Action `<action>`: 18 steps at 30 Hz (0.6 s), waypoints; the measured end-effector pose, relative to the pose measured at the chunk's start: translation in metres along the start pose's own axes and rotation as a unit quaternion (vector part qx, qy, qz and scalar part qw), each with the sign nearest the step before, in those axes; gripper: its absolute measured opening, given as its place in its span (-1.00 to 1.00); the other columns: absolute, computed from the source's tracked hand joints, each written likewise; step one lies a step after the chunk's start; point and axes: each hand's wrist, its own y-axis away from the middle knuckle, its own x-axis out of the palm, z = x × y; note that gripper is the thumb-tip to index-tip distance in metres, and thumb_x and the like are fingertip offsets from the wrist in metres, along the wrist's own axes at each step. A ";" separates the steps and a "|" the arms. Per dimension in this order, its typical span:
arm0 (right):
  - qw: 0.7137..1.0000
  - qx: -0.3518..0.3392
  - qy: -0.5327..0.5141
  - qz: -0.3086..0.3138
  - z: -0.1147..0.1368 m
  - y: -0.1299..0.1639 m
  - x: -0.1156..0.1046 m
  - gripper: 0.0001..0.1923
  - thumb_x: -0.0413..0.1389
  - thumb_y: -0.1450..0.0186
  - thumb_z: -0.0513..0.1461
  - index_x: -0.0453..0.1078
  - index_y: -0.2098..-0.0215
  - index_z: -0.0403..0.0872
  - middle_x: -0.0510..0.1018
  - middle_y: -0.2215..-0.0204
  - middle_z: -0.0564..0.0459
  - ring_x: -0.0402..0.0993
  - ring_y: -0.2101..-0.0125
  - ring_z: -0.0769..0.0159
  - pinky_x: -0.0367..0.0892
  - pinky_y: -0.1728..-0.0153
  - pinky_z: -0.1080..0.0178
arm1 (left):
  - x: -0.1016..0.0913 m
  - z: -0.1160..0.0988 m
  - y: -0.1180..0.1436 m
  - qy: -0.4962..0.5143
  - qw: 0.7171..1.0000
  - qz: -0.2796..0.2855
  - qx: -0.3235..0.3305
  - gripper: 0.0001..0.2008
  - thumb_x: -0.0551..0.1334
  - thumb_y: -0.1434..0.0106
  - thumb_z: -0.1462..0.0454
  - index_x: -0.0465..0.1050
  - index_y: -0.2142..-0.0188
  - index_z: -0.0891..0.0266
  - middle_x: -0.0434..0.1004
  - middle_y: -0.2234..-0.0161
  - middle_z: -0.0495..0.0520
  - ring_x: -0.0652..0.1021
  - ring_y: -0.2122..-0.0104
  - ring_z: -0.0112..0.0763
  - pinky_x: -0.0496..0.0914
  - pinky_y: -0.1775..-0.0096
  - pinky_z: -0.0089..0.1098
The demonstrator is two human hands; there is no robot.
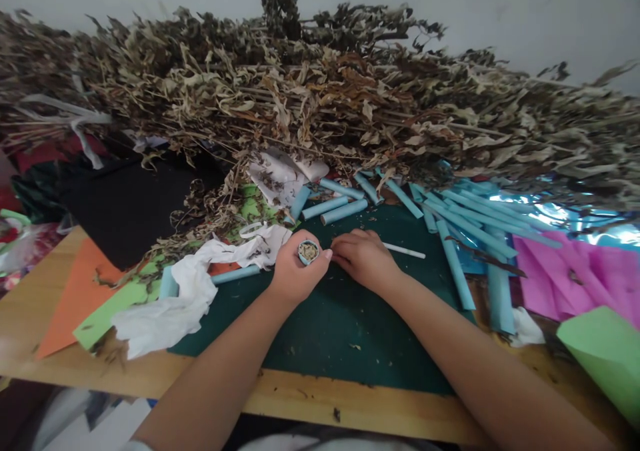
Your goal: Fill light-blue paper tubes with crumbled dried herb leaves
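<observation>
My left hand (295,271) is closed around a short blue paper tube (309,251) whose open end faces up, packed with dried plant bits. Just to its right, my right hand (367,259) is low over the dark green sheet (350,344), its fingers bent and pinched together; what they hold, if anything, is hidden. A thin white stick (406,250) lies on the sheet beyond the right hand. Several blue paper tubes (344,211) rest behind both hands. Crumpled white tissue (185,291) lies against the left hand's outer side.
A big heap of dried leafy stalks (310,97) spans the back along the wall. Long blue paper rolls (475,217) pile at right, beside pink paper (575,271) and green paper (605,351). Orange paper (80,297) and a black sheet (135,197) lie left on the wooden table (320,397).
</observation>
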 end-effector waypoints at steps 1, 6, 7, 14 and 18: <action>1.000 -0.005 0.008 0.003 0.000 0.001 -0.001 -0.84 -0.05 -0.21 -0.20 0.35 0.38 -0.05 0.45 0.34 0.09 0.23 0.32 0.28 -0.05 0.39 0.25 | 0.000 0.000 0.000 0.002 1.000 -0.001 -0.001 -0.87 0.14 -0.01 0.27 0.18 0.57 0.24 0.24 0.71 -0.13 0.27 0.71 -0.57 0.19 0.59 -0.49; 0.999 -0.002 0.040 0.014 0.006 0.005 -0.004 -0.82 -0.05 -0.21 -0.16 0.35 0.35 -0.04 0.41 0.30 0.06 0.19 0.29 0.24 -0.04 0.40 0.24 | 0.000 0.002 0.000 0.007 1.000 -0.002 -0.004 -0.86 0.14 -0.01 0.27 0.17 0.58 0.23 0.23 0.72 -0.13 0.26 0.71 -0.57 0.19 0.60 -0.50; 0.999 0.006 0.046 0.015 0.008 0.006 -0.004 -0.80 -0.04 -0.20 -0.14 0.35 0.35 -0.05 0.40 0.30 0.05 0.20 0.29 0.23 -0.03 0.40 0.24 | -0.001 0.002 0.000 0.005 1.000 -0.001 -0.003 -0.86 0.14 -0.01 0.27 0.17 0.58 0.23 0.23 0.72 -0.13 0.26 0.71 -0.57 0.19 0.60 -0.50; 0.994 0.067 0.079 0.023 0.025 0.002 -0.001 -0.77 -0.08 -0.19 -0.17 0.33 0.39 -0.13 0.38 0.36 -0.06 0.27 0.34 0.19 0.05 0.39 0.21 | 0.000 0.002 0.000 -0.016 1.000 0.000 0.010 -0.88 0.14 0.01 0.30 0.18 0.58 0.23 0.22 0.71 -0.12 0.28 0.68 -0.55 0.19 0.58 -0.49; 0.993 0.085 0.084 0.024 0.031 0.000 -0.002 -0.78 -0.10 -0.18 -0.20 0.34 0.39 -0.13 0.39 0.37 -0.07 0.28 0.34 0.17 0.08 0.38 0.19 | 0.001 0.001 -0.001 -0.018 1.000 -0.001 0.011 -0.88 0.13 0.00 0.30 0.17 0.58 0.23 0.21 0.70 -0.13 0.27 0.69 -0.55 0.18 0.59 -0.48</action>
